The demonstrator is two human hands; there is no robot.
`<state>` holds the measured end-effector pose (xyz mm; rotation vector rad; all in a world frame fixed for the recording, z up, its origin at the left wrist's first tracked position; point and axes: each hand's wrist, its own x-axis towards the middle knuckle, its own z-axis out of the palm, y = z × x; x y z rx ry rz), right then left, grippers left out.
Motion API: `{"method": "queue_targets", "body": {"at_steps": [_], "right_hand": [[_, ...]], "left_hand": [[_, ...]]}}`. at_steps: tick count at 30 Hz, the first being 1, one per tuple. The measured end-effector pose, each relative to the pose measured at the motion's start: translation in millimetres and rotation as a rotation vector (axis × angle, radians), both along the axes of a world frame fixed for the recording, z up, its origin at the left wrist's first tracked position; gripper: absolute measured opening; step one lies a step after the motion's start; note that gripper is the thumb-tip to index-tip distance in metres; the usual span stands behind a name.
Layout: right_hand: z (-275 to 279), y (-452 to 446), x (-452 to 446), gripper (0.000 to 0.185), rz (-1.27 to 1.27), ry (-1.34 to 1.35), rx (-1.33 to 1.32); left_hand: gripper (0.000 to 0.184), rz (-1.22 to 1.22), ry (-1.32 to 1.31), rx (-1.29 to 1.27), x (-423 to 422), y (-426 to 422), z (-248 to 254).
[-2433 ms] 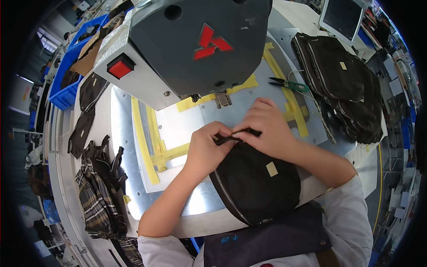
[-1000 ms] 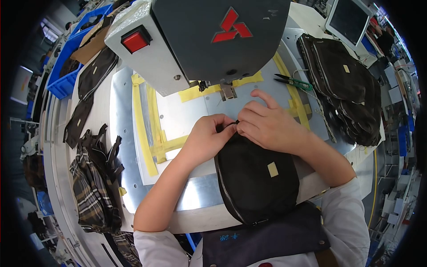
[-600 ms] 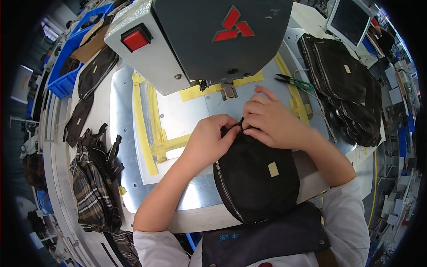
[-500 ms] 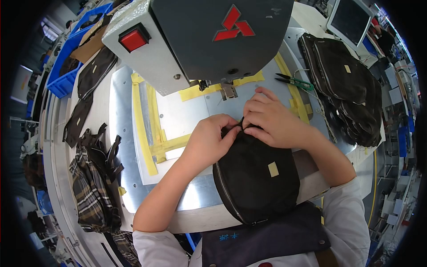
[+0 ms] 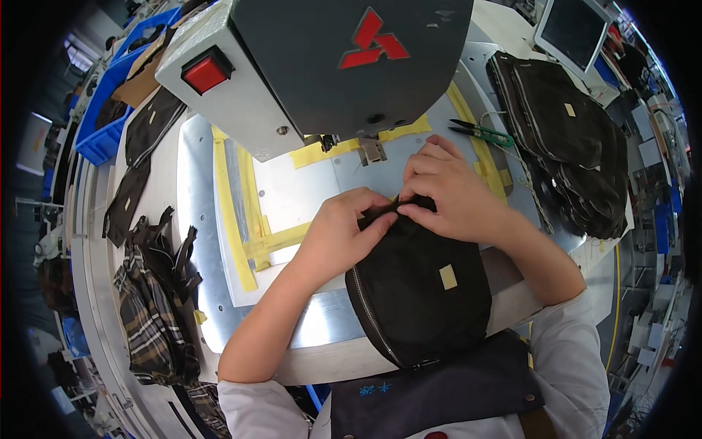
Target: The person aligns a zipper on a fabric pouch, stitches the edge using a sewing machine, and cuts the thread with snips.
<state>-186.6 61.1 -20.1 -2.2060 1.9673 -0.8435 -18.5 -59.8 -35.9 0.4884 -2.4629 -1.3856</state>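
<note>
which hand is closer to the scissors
Right. The right hand grips the bag's top edge, below and left of the scissors in view; the left hand grips that edge farther left.

Green-handled snips (image 5: 494, 137): beyond and right of the right hand (image 5: 457, 194), blades pointing left.
Dark pouch stack (image 5: 567, 143): farther right of that hand, a pale tag (image 5: 569, 110) on the top piece.
White-framed screen (image 5: 574, 33): beyond the stack, far from both hands.
Plaid cloth (image 5: 155, 318): bunched, well left of the left hand (image 5: 340, 230).
Dark panels (image 5: 150, 132): left of and beyond that hand.
Blue crates (image 5: 101, 144): beyond the panels, farther left of the left hand.
</note>
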Motion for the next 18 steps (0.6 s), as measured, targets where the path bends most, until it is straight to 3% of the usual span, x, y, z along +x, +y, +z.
{"method": "queue_targets", "body": {"at_steps": [3, 9, 15, 18], "right_hand": [[2.9, 0.7, 0.8, 0.015, -0.015, -0.030, 0.017], [4.8, -1.7, 2.3, 0.019, -0.027, -0.576, 0.112], [5.5, 4.9, -0.8, 0.018, 0.027, -0.464, 0.105], [2.0, 9.6, 5.0, 0.015, 0.062, -0.200, -0.113]], "left_hand": [[0.019, 0.022, -0.014, 0.049, -0.1, 1.4, 1.3], [0.014, 0.038, 0.042, 0.135, 1.3, 2.3, 0.1], [0.014, 0.077, 0.196, -0.004, 1.8, 3.8, -0.2], [0.021, 0.088, 0.268, -0.160, 3.6, 1.8, -3.3]]}}
